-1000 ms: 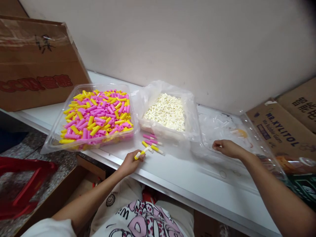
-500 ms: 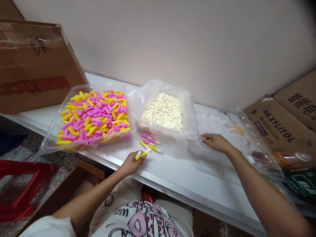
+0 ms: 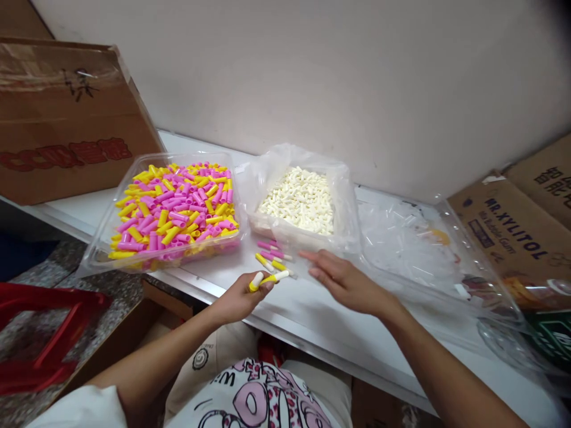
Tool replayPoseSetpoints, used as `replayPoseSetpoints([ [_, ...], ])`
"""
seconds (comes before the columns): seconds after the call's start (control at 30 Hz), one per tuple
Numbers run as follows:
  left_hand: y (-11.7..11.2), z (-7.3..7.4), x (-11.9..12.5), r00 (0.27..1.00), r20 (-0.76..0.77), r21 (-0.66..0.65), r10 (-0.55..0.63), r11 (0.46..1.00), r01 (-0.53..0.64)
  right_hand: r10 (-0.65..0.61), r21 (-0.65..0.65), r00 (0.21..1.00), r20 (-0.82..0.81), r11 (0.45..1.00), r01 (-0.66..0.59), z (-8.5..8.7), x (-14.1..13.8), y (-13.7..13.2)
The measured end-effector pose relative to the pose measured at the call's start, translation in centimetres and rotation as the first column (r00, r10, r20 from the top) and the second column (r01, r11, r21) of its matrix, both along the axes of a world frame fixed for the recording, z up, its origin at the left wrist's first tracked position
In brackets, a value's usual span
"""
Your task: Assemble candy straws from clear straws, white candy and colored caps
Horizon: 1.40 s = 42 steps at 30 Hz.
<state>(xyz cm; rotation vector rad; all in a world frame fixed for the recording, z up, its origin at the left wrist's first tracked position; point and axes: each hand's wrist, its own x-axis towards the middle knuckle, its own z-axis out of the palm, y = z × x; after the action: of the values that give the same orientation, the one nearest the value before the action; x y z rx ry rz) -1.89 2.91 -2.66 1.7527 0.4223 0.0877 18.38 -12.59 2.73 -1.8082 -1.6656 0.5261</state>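
Note:
My left hand (image 3: 239, 299) is closed on a small yellow-and-white plastic piece (image 3: 266, 278) near the front edge of the white table (image 3: 307, 309). My right hand (image 3: 342, 280) hovers just right of it, fingers stretched out, with nothing visible in them. Several finished pink and yellow pieces (image 3: 273, 257) lie on the table just beyond both hands. A clear tray of pink and yellow caps (image 3: 172, 205) sits at the left. A bag-lined tray of white pieces (image 3: 301, 199) stands in the middle. A clear tray of transparent tubes (image 3: 410, 241) is at the right.
A large cardboard box (image 3: 66, 113) leans at the back left. More cardboard boxes (image 3: 513, 232) stand at the right by the wall. A red stool (image 3: 44, 333) is on the floor to the left, below the table.
My right hand has moved left from the clear tray at the right to beside my left hand. The left hand has lifted slightly with its piece.

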Motion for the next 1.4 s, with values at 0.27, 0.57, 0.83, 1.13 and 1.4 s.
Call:
replayPoseSetpoints([
  [0.27,0.0,2.8,-1.3,0.998,0.003,0.168,-0.055,0.984,0.054,0.024,0.148,0.997,0.072,0.988,-0.034,-0.7,-2.8,0.8],
  [0.57,0.0,3.4,-1.7,0.996,0.0,0.144,-0.092,0.985,0.091,-0.084,0.252,0.984,-0.155,0.96,0.122,-1.1,-3.9,0.6],
  [0.83,-0.3,4.4,-1.6,0.984,0.025,0.111,-0.178,0.978,0.175,0.009,0.279,0.982,-0.189,0.959,0.045,-2.1,-5.5,0.2],
  [1.13,-0.1,4.0,-1.3,0.912,0.113,0.858,-0.393,0.502,0.11,-0.007,0.089,0.992,0.126,0.996,-0.005,-0.9,-6.2,0.2],
  [1.4,1.1,-4.9,-0.9,0.963,-0.022,0.945,-0.27,0.309,0.108,-0.106,-0.372,0.974,-0.198,0.928,0.026,-1.8,-3.4,1.8],
])
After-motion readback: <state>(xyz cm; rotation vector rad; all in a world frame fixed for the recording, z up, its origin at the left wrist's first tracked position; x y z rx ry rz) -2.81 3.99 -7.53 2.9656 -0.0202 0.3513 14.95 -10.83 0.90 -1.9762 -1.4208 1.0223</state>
